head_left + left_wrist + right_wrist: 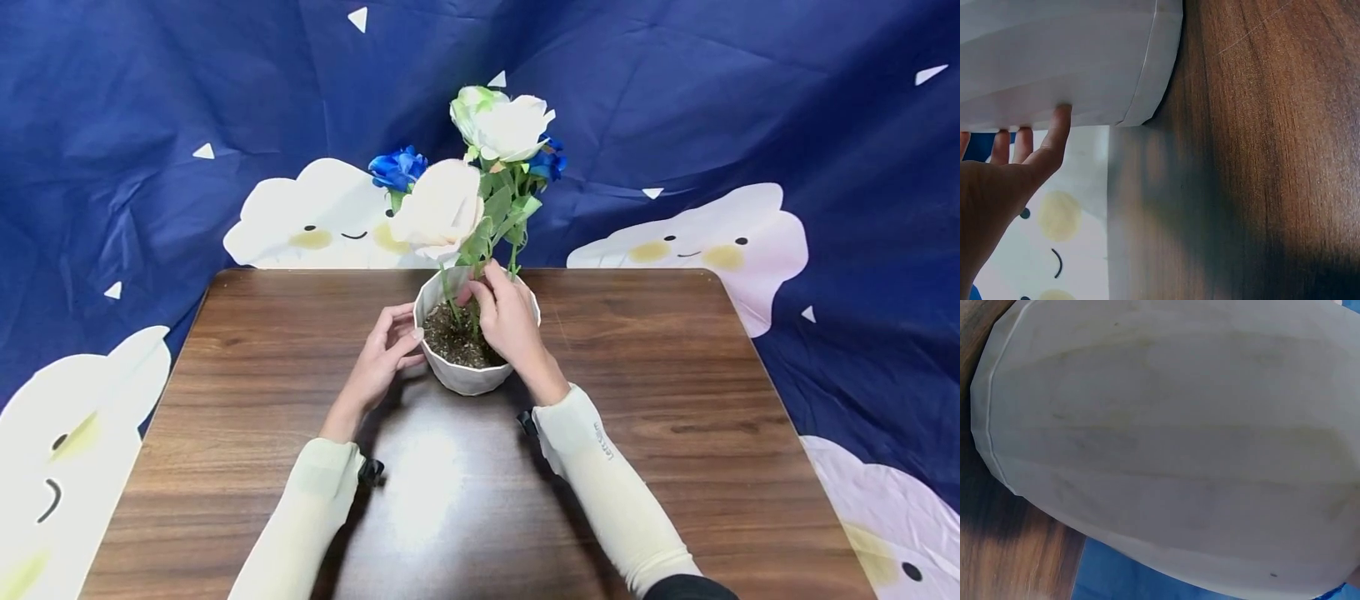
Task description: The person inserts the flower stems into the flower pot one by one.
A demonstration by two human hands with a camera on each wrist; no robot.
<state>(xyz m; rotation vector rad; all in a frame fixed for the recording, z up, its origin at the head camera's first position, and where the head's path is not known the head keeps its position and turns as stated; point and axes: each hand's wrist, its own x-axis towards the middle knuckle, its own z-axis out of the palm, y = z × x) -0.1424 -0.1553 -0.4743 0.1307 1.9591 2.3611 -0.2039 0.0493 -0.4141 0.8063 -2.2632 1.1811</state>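
A white faceted flowerpot [468, 379] holding dark soil [450, 333] stands on the table. Artificial flowers rise from it: a large cream rose [442, 208], a white rose [513, 129] with a greenish bloom behind, and blue flowers [400, 168] on either side. My left hand [378, 354] touches the pot's left side with fingertips and thumb; the left wrist view shows the fingertips against the pot wall [1079, 62]. Over the pot's right rim reaches my right hand [506, 321], its thumb and fingers pinching a green flower stem above the soil. Pot wall [1172, 437] fills most of the right wrist view.
The brown wooden table [660, 417] has its far edge just behind the pot. A dark blue cloth [225, 75] printed with smiling clouds and white triangles hangs behind and beside it. Leafy green stems [502, 204] crowd above the right hand.
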